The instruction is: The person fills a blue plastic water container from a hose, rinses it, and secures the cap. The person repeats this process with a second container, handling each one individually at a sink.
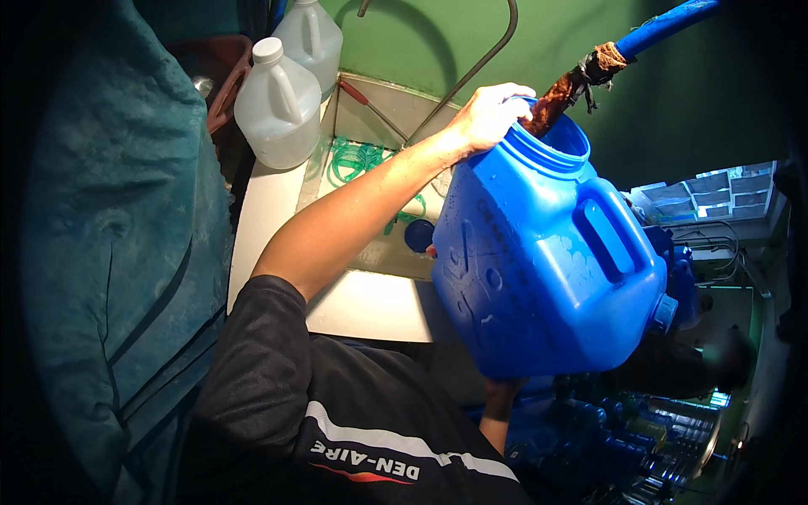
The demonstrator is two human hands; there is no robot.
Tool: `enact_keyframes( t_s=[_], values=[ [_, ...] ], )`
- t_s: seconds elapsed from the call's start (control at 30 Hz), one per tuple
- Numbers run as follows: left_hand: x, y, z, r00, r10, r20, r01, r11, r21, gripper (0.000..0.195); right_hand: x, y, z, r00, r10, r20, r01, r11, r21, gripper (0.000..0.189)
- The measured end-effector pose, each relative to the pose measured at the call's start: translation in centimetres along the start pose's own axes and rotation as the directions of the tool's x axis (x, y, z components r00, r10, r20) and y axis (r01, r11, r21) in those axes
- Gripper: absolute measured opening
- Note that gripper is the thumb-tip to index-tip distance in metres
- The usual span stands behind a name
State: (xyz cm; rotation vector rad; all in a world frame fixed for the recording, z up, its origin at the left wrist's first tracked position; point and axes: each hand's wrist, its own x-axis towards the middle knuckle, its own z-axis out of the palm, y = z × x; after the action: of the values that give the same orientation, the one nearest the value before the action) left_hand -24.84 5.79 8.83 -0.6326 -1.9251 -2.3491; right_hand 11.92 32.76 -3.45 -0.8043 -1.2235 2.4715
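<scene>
A large blue plastic jug (536, 265) with a wide open mouth is held tilted in front of me. My left hand (495, 117) grips the rim of its mouth. The forearm of my right hand (502, 391) rises under the jug; most of that hand is hidden, and a fingertip shows at the jug's left side. Into the mouth reaches the brown, wrapped end of a blue hose (669, 28); its tip is out of sight inside. The jug has a moulded side handle (606, 237) and a small capped spout (664, 314) low down.
Behind the jug, a sink (379, 262) holds green tubing (356, 158), a dark blue cap (419, 235) and a red-handled tool (353, 93). Two translucent jugs (278, 104) stand left, beside a teal curtain (126, 221). A curved metal pipe (480, 66) rises behind. Several blue water containers (581, 429) and a person (675, 366) are at right.
</scene>
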Motion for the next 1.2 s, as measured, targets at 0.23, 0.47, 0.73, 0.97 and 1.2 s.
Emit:
enact_keyframes(
  t_s=[0.23, 0.47, 0.73, 0.97, 1.2],
  values=[
    [-0.2, 0.2, 0.2, 1.0, -0.008, -0.024, 0.008, 1.0, -0.005, 0.03, -0.1, 0.4, 0.0, 0.999, -0.006, 0.051, 0.007, 1.0, -0.025, 0.054],
    [-0.3, 0.0, 0.3, 0.998, 0.061, -0.02, -0.061, 0.998, 0.016, 0.03, 0.2, 0.4, -0.6, 0.976, -0.039, 0.213, 0.041, 0.999, -0.007, 0.052],
    [-0.5, -3.1, -2.9, 0.984, 0.161, -0.078, -0.171, 0.975, -0.144, 0.031, 0.8, -1.4, -2.1, 0.934, 0.0, 0.358, -0.067, 0.983, 0.173, 0.069],
    [-3.7, -8.3, -5.6, 0.971, -0.179, -0.161, 0.092, 0.893, -0.441, 0.053, -0.6, -8.6, 2.1, 0.935, -0.35, -0.059, 0.329, 0.916, -0.23, 0.075],
    [-6.8, -16.0, -6.3, 0.854, -0.519, 0.021, 0.394, 0.622, -0.677, 0.063, 1.4, -14.6, 6.8, 0.792, -0.611, 0.003, 0.526, 0.679, -0.512, 0.07]
  ],
)
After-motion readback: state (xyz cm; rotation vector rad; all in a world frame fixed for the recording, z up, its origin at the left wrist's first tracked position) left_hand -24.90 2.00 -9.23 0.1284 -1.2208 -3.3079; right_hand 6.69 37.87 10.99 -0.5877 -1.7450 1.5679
